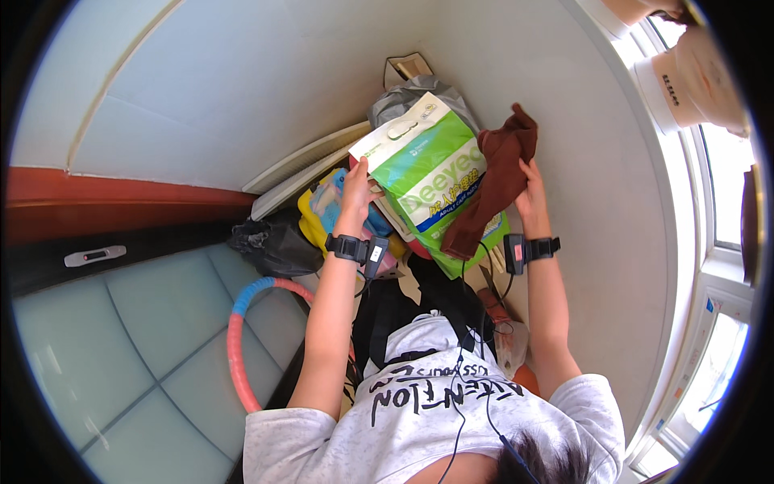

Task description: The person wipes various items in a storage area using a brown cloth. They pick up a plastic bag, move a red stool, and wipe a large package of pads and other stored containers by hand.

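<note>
A green-and-white plastic pack of adult care pads is tilted in front of me, with a handle cut-out at its top. My left hand grips the pack's left edge. Across the pack's right side lies a long strip of dark brown cloth, bunched at its upper end. My right hand is at the cloth's right edge with its fingers against it; part of the grip is hidden. Each wrist wears a black strap with a small box and a cable.
Behind the pack is a grey plastic bag. To its left are a yellow-and-blue package and a black plastic bag. A pink-and-blue hoop stands at left. White walls close in this corner; mannequin heads sit by the window.
</note>
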`<state>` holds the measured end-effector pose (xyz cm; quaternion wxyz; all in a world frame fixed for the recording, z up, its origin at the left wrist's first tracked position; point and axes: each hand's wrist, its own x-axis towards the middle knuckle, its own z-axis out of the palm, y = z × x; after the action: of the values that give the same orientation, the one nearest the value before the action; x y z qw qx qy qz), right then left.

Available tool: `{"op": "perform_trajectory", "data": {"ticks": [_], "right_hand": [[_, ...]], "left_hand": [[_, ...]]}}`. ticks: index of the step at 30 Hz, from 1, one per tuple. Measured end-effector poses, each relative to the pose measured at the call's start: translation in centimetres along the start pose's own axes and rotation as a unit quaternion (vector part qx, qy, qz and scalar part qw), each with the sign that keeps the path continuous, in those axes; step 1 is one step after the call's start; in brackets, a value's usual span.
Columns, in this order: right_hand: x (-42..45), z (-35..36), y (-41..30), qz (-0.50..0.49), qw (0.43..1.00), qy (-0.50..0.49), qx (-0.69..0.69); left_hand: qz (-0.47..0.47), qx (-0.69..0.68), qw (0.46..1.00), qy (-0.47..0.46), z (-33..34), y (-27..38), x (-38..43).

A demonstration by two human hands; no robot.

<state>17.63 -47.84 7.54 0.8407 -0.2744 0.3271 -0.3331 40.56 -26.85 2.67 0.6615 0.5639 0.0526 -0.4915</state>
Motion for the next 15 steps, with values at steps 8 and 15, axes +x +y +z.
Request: {"op": "perform_trajectory", "data": {"ticks": [8, 15], "right_hand": [[-8.4, 4.3, 1.1, 0.039, 0.993, -0.077, 0.086], [-13.0, 5.3, 1.3, -0.010, 0.987, -0.157, 0.026]], "left_hand": [[0.143, 0.155, 0.962, 0.171, -0.7, -1.1, 0.5], [0.088, 0.244, 0.910, -0.324, 8.7, 3.2, -10.3]]}}
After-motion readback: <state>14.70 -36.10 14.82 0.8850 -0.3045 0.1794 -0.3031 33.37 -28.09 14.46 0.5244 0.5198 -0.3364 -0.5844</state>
